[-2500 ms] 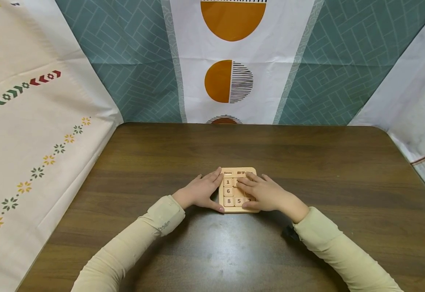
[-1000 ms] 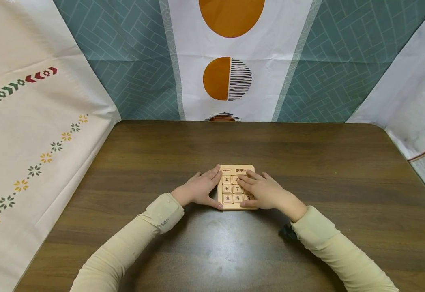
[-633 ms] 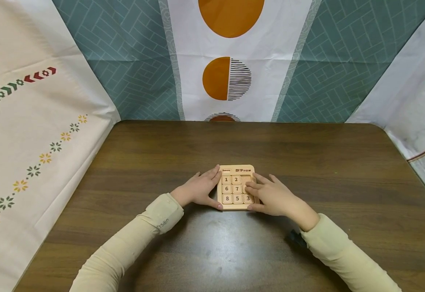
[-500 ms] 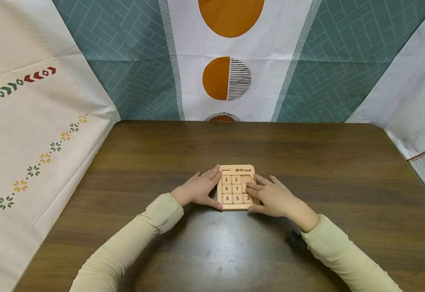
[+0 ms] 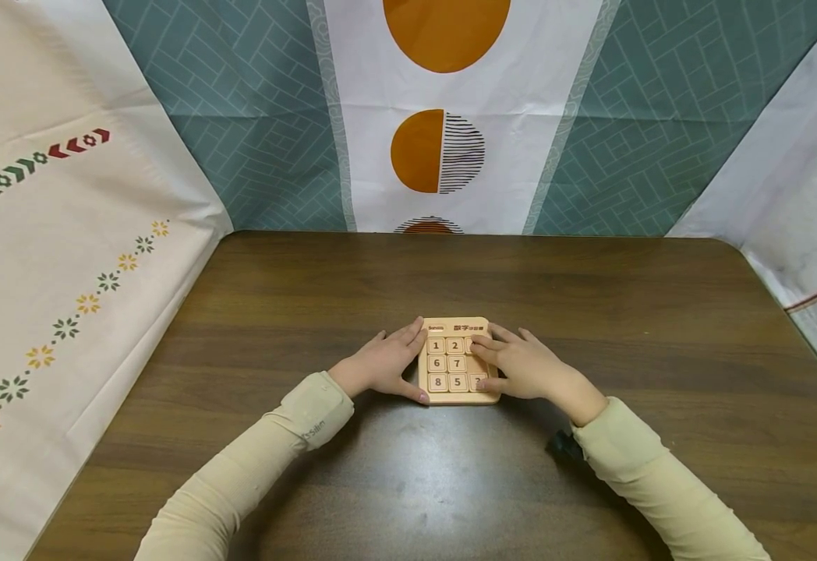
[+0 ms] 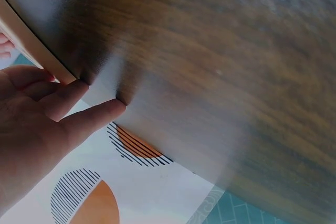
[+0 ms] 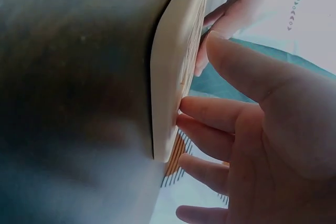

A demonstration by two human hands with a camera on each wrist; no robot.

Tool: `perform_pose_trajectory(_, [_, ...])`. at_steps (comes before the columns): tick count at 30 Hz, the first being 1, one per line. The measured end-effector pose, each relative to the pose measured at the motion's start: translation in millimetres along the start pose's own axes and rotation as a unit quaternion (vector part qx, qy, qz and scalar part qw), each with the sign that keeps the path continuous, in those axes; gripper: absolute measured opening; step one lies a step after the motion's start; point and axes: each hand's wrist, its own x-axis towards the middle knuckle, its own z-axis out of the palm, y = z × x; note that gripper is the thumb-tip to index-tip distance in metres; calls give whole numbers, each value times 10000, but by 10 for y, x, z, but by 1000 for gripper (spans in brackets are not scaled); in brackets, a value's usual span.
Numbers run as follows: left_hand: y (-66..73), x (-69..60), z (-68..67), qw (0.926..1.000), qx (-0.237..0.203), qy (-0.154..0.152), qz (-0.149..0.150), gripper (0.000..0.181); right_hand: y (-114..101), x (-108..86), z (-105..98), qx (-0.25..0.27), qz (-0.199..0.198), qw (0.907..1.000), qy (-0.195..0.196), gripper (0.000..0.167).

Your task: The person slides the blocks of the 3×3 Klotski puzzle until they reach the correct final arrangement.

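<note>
- On the table (image 5: 408, 475), our number board (image 5: 450, 399) now has a tile (image 5: 469, 349) at 1:30, up from 3 earlier.
- Right hand (image 5: 529, 368): loosely extended fingers over it.
- Left hand (image 5: 383, 364): straight fingers, 9 o'clock edge.

Number board (image 5: 458, 399): I see it on the table (image 5: 422, 280); left hand (image 5: 384, 363) at left edge, right hand (image 5: 526, 369) over right side.
Cloth (image 5: 507, 156): behind table.

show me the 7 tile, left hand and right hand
7 tile (image 5: 457, 364), head view: middle of its face
left hand (image 5: 385, 366), head view: back of hand
right hand (image 5: 529, 369), head view: back of hand
</note>
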Motion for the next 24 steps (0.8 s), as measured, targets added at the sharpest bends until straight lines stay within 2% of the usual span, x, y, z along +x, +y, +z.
perform_pose_trajectory(8, [15,0,-11,10000,-14,-40,-1,112,-87,-96,11,-14,-170,9998,33,62])
perform_pose_trajectory(16, [10,-8,-13,10000,0,-40,-6,112,-187,-296,-32,-81,-447,9990,30,45])
perform_pose_trajectory(24, [5,-10,-8,10000,5,-21,-6,112,-124,-259,46,-84,-216,9996,143,59])
